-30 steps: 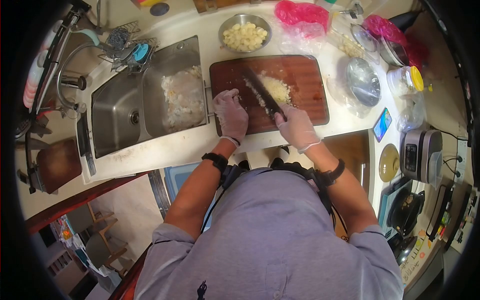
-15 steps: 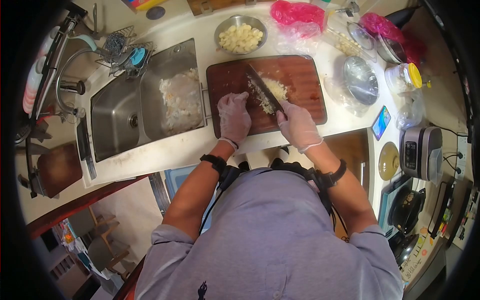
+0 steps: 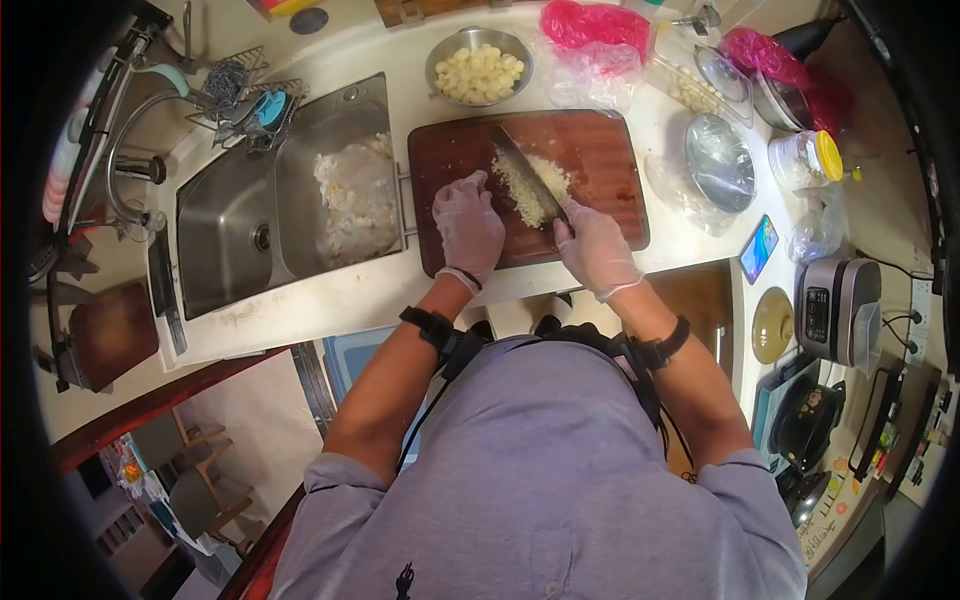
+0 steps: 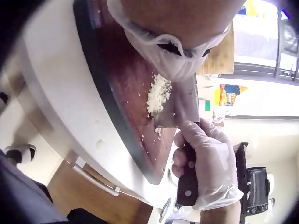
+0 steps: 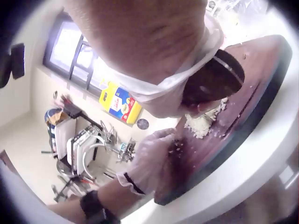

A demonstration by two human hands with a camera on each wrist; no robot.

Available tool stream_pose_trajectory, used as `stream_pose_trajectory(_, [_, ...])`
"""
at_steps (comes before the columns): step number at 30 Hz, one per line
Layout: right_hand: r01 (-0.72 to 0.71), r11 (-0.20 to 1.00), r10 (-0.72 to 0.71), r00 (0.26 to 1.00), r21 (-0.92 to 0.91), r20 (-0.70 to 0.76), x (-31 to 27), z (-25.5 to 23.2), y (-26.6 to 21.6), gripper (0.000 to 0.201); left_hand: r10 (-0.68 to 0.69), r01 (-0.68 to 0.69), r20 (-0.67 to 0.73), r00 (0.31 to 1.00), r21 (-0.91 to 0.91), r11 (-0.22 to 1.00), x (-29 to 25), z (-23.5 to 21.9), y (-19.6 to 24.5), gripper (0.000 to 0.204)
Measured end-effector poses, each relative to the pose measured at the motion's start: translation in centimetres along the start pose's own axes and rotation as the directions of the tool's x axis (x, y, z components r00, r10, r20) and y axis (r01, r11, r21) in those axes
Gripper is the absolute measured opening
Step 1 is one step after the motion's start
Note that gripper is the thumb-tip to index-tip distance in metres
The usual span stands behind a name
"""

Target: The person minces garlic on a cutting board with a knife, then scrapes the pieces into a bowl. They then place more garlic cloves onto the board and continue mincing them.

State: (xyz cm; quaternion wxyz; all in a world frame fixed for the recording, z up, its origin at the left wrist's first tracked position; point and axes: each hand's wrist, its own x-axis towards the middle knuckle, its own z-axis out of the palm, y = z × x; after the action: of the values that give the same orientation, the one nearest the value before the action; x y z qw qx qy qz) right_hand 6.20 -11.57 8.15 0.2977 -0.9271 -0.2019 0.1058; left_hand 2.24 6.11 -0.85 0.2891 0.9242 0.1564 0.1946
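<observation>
While both gloved hands work over a dark red-brown wooden board [image 3: 600, 150], this is the layout.
Right hand [image 3: 597, 249]: curled tight round the dark riveted handle of one broad steel knife [image 3: 530, 175].
Knife: blade runs up and away from the grip, edge down in the garlic [image 3: 525, 190].
Garlic: one pale, crumbly minced heap, just ahead of the right grip, mid-board.
Left hand [image 3: 467, 226]: fingers relaxed and spread, resting on the board beside the heap, holding nothing.
Beyond the blade: one round steel bowl [image 3: 478, 66] of peeled cloves.
Left of the left hand: steel sink [image 3: 230, 220], two basins, scraps in the nearer one.
Right of the grip: one glass lid [image 3: 720, 162], one yellow-capped jar [image 3: 805, 158], one phone [image 3: 758, 248], two pink bags [image 3: 600, 25].
</observation>
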Motion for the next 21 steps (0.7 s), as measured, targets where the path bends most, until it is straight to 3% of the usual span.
stream_pose_trajectory(5, [0.02, 1.0, -0.02, 0.999, 0.007, 0.029, 0.3, -1.2, -0.5, 0.033, -0.017, 0.026, -0.046, 0.999, 0.194, 0.981, 1.5, 0.7, 0.8, 0.045])
stream_pose_trajectory(7, [0.022, 1.0, -0.022, 1.0, 0.011, -0.011, 0.3, -2.2, -0.8, 0.034, 0.093, -0.104, 0.058, 0.994, 0.219, 0.97, 1.6, 0.7, 0.9, 0.052])
stream_pose_trajectory(9, [0.025, 1.0, -0.025, 0.998, 0.015, -0.053, 0.3, -2.3, -0.3, 0.034, 0.104, -0.123, 0.097, 0.99, 0.222, 0.967, 1.2, 0.8, 1.2, 0.051])
stream_pose_trajectory(14, [0.019, 0.999, -0.021, 0.999, 0.026, 0.049, 0.9, -0.8, 2.3, 0.035, 0.103, -0.12, 0.138, 0.985, 0.118, 0.986, 0.1, 0.8, 1.2, 0.048])
stream_pose_trajectory(18, [0.024, 1.0, -0.023, 1.0, 0.017, -0.003, 0.8, -1.3, 1.6, 0.034, 0.176, -0.178, 0.048, 0.983, 0.045, 0.983, -1.3, 0.3, 1.5, 0.046])
stream_pose_trajectory(21, [0.02, 1.0, -0.02, 0.999, 0.0, 0.049, 1.0, -0.8, 2.4, 0.032, 0.197, -0.197, 0.008, 0.98, 0.039, 0.98, -2.5, 0.0, 2.3, 0.048])
